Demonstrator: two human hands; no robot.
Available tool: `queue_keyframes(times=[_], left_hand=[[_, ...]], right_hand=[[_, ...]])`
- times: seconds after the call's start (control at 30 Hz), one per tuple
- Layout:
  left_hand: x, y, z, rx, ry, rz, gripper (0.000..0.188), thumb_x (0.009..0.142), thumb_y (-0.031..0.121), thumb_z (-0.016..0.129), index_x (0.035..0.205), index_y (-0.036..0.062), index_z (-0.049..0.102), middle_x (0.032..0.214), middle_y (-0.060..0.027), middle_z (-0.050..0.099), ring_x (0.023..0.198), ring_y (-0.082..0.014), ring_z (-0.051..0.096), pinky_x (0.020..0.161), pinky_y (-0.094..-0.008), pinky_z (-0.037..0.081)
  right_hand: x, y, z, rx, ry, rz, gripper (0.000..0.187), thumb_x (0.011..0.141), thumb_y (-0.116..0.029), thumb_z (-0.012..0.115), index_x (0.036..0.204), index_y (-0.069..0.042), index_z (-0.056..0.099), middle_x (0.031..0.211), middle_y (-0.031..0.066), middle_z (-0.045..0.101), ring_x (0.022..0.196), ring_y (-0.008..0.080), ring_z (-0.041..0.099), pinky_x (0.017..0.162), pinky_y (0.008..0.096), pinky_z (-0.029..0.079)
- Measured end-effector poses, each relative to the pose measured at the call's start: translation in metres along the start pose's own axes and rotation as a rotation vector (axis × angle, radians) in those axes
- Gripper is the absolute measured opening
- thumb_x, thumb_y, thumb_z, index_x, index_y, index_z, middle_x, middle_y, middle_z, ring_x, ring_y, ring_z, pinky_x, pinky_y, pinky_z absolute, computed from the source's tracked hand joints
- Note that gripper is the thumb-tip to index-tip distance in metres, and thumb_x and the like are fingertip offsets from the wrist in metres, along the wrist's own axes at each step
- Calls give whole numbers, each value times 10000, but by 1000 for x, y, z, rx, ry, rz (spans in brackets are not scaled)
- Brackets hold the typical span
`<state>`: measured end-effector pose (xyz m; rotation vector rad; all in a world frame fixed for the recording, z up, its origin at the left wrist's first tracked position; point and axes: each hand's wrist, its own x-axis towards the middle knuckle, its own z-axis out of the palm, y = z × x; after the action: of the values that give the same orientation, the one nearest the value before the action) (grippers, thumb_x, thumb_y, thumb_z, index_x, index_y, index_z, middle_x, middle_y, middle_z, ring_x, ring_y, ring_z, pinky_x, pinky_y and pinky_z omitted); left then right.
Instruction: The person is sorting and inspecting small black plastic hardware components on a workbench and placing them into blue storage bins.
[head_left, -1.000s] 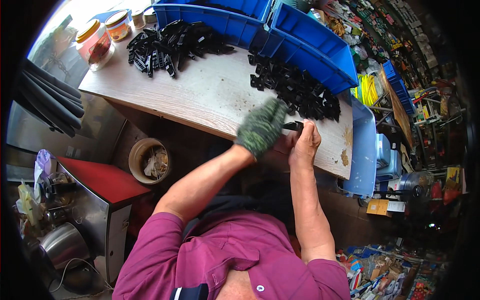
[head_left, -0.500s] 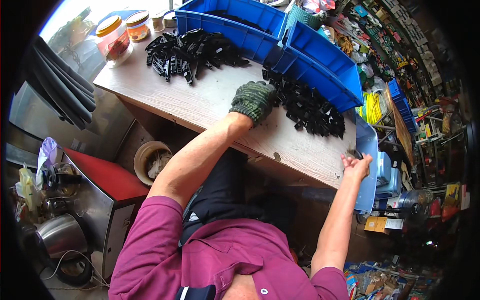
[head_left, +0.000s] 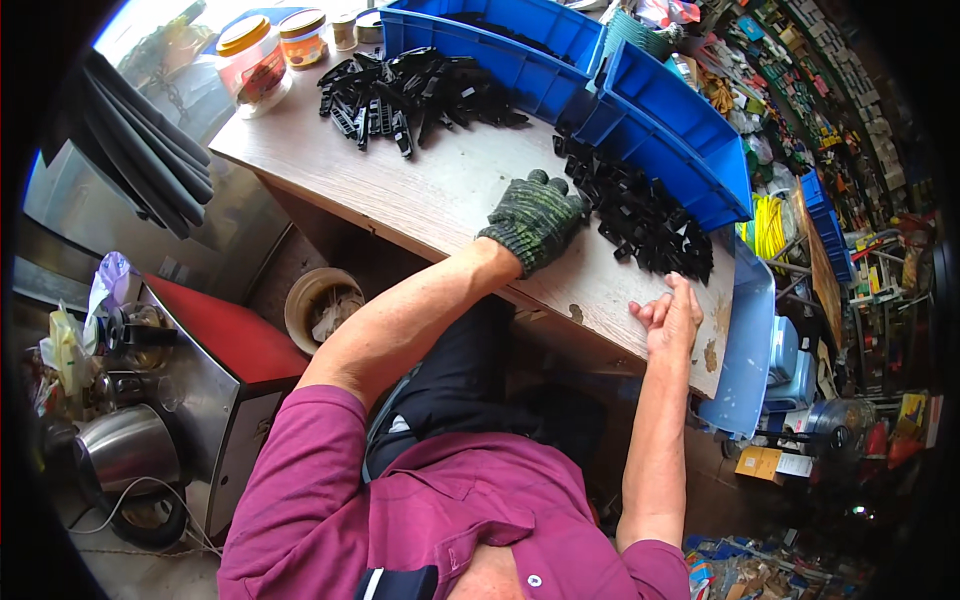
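My left hand point(head_left: 538, 224) wears a dark green and black knitted glove. It rests on the wooden tabletop point(head_left: 440, 190), back upward, with its fingers curled at the left edge of a pile of small black plastic parts point(head_left: 650, 215). Whatever lies under those fingers is hidden. My bare right hand point(head_left: 672, 316) hovers over the table's right part, just below that pile. Its fingers are loosely bent and apart, and nothing shows in them. Longer black plastic clips point(head_left: 415, 95) are heaped at the far left of the table.
Blue bins point(head_left: 670, 140) line the table's far side. A light blue tub point(head_left: 745, 340) stands beyond its right edge. Jars point(head_left: 250, 70) sit at the far left corner. Below left are a bucket point(head_left: 312, 310) and a red-topped cabinet point(head_left: 220, 325). Cluttered shelves point(head_left: 800, 90) fill the right.
My right hand has come back from the light blue tub at the right edge, leftward over the table. My left hand stays beside the small parts while the whole view has shifted slightly.
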<state>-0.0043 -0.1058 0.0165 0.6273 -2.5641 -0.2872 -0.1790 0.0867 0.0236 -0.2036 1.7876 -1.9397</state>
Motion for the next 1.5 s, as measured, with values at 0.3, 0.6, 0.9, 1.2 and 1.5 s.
queue_keyframes(times=[0.3,0.6,0.9,1.2,1.5], left_hand=[[-5,0,13,-527,48,-199,254,908,205,643,1151,133,658,904,-141,688,799,-285,670,682,-432,542],[-6,28,3,-1431,-192,-566,381,980,254,616,1289,34,582,938,-91,691,729,-130,644,603,-287,536],[-21,41,32,-1282,190,-425,450,900,21,562,1346,47,509,1158,-127,653,880,-156,654,679,-286,559],[-28,37,11,-1709,231,-405,484,869,-11,564,1344,65,508,1184,-102,648,779,-117,638,619,-279,542],[-51,-92,-45,200,739,-457,339,909,279,672,1140,32,650,1048,-160,689,978,-355,648,897,-456,509]], right_hand=[[-23,17,53,-73,-316,-51,286,893,-286,726,1030,-51,637,466,-19,407,395,117,460,461,387,558],[-25,19,67,-133,-502,-114,324,913,-271,741,1082,-6,665,598,-57,529,401,20,362,385,201,341],[-19,30,68,-156,-450,-192,222,916,-231,737,970,-28,663,603,-73,527,416,-4,342,394,193,233],[-33,15,71,-250,-611,-73,307,976,-340,638,990,-33,645,515,-44,423,383,49,355,360,233,340],[-42,25,73,-68,-440,-94,340,1017,-363,513,817,-88,504,455,-33,283,352,98,333,356,314,482]])
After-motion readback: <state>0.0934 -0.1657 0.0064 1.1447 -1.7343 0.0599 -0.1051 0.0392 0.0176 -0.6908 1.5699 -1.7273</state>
